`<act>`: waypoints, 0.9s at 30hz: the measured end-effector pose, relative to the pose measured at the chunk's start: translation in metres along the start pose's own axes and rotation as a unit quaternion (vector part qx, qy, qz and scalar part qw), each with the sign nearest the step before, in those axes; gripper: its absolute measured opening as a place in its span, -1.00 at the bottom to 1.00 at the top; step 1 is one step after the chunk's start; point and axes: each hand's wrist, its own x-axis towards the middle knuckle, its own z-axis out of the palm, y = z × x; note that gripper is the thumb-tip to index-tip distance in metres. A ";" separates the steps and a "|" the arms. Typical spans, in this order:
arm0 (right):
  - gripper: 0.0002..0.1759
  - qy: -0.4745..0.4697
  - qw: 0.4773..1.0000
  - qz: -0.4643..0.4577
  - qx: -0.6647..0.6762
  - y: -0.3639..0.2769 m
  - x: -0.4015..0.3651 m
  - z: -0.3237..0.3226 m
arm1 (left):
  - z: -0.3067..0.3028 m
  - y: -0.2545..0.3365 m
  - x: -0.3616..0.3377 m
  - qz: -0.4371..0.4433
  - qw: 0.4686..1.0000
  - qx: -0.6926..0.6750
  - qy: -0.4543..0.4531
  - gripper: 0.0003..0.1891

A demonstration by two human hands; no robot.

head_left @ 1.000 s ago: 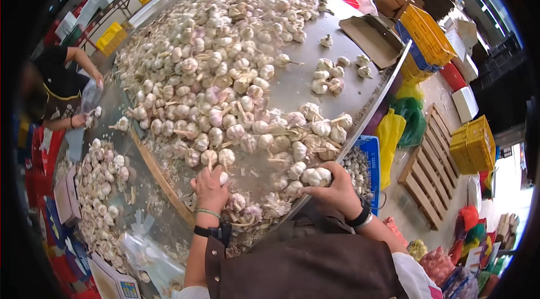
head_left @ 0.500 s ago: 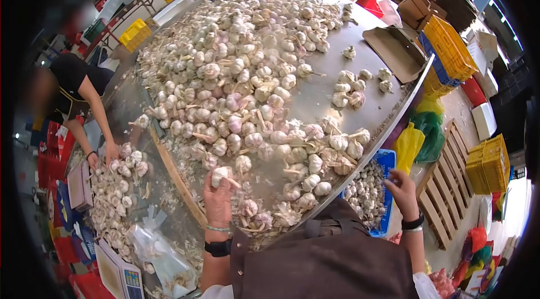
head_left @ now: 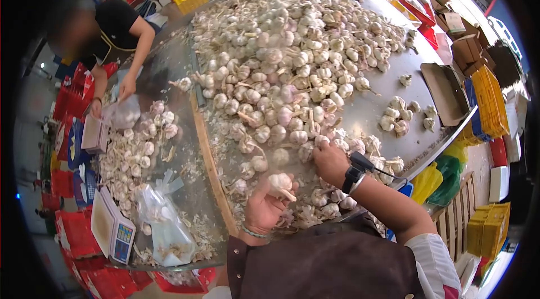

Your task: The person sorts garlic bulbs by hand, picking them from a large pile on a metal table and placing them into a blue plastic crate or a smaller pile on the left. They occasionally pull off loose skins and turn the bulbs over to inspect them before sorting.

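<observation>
My left hand [head_left: 264, 207], palm up near the front of the metal table, holds a white garlic bulb [head_left: 280, 183] with its stem pointing to the right. To the right of it, my right hand [head_left: 332, 164] reaches into the near edge of a large garlic heap [head_left: 270, 79]. Its fingers are curled down around a pale garlic bulb [head_left: 321, 141], which shows just past the knuckles; the fingertips are partly hidden. Loose skins and more bulbs lie beneath and around both hands.
A wooden strip [head_left: 207, 153] divides the tabletop. Left of it are another garlic pile [head_left: 126, 158], a plastic bag [head_left: 163, 220] and a scale [head_left: 112, 231]. Another person [head_left: 126, 34] handles a clear bag there. A cardboard tray [head_left: 444, 93] lies at the right edge.
My right hand has moved from beside the blue crate over the table into the garlic heap. My left hand still holds its bulb. The view has turned, and the other person now handles a bag.
</observation>
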 end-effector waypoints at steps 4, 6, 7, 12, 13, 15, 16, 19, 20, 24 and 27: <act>-0.72 -0.002 1.000 -0.016 -0.015 0.034 0.004 0.019 | -0.024 -0.006 0.009 -0.035 0.996 -0.083 0.023 -0.70; -0.63 -0.008 0.995 0.012 0.096 0.040 0.001 0.007 | -0.032 -0.015 0.019 -0.053 0.993 -0.094 0.049 -0.76; -0.57 0.017 0.993 0.003 0.115 0.044 0.000 0.004 | -0.044 -0.023 0.028 -0.083 0.995 -0.059 0.022 -0.76; -0.57 -0.056 0.946 0.116 0.298 0.008 -0.013 -0.044 | -0.011 -0.028 0.033 -0.175 0.984 0.025 0.004 -0.44; -0.57 -0.076 0.923 0.047 0.375 0.005 -0.016 -0.043 | -0.013 -0.034 0.037 -0.162 0.986 -0.002 -0.042 -0.32; -0.62 -0.086 0.891 -0.034 0.445 0.003 -0.011 -0.051 | -0.019 -0.036 0.041 -0.181 0.980 -0.050 -0.064 -0.35; -0.62 -0.087 0.891 -0.034 0.444 0.009 -0.003 -0.050 | -0.021 -0.034 0.043 -0.197 0.972 -0.095 -0.086 -0.38; -0.58 0.052 0.988 -0.035 0.142 0.027 0.019 -0.040 | -0.023 -0.017 0.056 -0.142 0.987 -0.002 -0.076 -0.54; -0.58 0.053 0.988 -0.035 0.143 0.031 0.023 -0.034 | -0.021 -0.009 0.065 -0.096 0.988 0.104 -0.067 -0.59; -0.62 -0.041 0.996 0.034 0.075 0.032 0.033 -0.018 | -0.025 0.009 0.117 0.188 0.748 0.633 -0.065 -0.62; -0.64 -0.011 0.997 -0.008 0.080 0.032 0.033 -0.018 | 0.027 0.015 0.134 0.279 0.486 0.828 -0.005 -0.53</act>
